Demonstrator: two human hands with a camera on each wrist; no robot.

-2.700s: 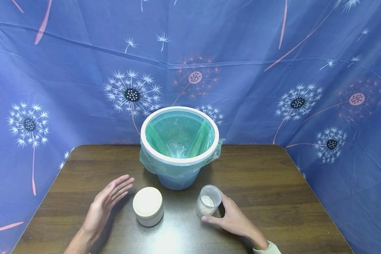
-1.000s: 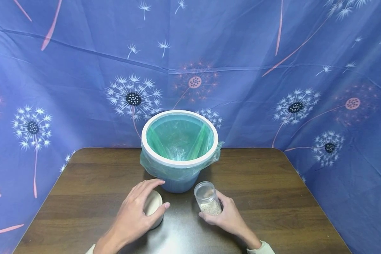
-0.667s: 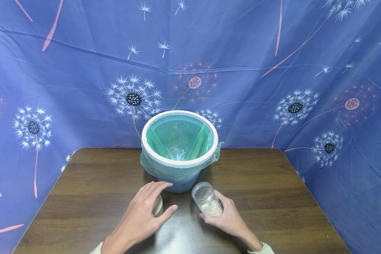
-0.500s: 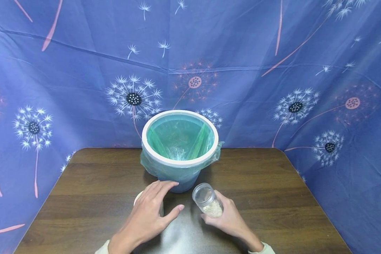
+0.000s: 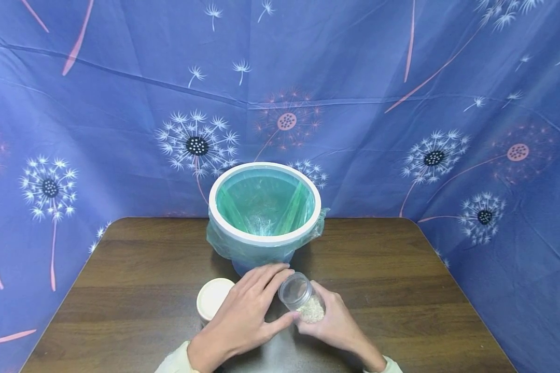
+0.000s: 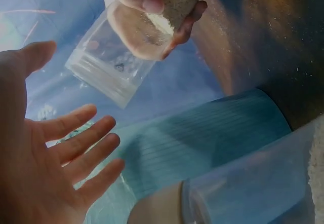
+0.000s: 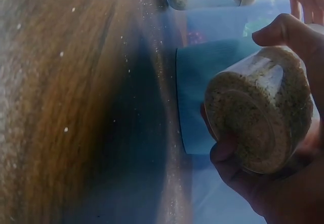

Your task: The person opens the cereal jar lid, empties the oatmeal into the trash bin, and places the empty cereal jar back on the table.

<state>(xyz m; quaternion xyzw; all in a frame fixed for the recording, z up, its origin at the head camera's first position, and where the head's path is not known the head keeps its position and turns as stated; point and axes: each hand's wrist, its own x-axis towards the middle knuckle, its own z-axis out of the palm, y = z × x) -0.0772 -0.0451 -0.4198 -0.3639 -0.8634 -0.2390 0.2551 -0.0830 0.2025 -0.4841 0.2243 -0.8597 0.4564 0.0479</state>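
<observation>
Leftmost, a clear round plastic jar with a cream lid (image 5: 213, 299) stands upright on the brown wood-grain table (image 5: 382, 259), capped, pale grain in its bottom; I'm not gripping it. Next, my left hand (image 5: 245, 311): fingers extended, thumb spread away, holding nothing, just beside the other jar; the left wrist view shows a gap. Behind it, a round blue plastic bin with a white rim (image 5: 264, 240), with a thin green plastic liner (image 5: 228, 251) folded over its edge. Then the main item: a lidless clear plastic cylindrical jar (image 5: 302, 297), part filled, lifted off the table near the bin, tilted with its mouth leaning left. Rightmost, my right hand (image 5: 338, 318) grips its lower body, thumb and fingers wrapped round. To do this well, I'd hold it firmly without squeezing, since the plastic may be slick; hold the tilt where the grain rests at the base, as more could spill it; bring the left fingers in gently to steady the upper wall; and mind the left wrist, which could knock the capped jar.
</observation>
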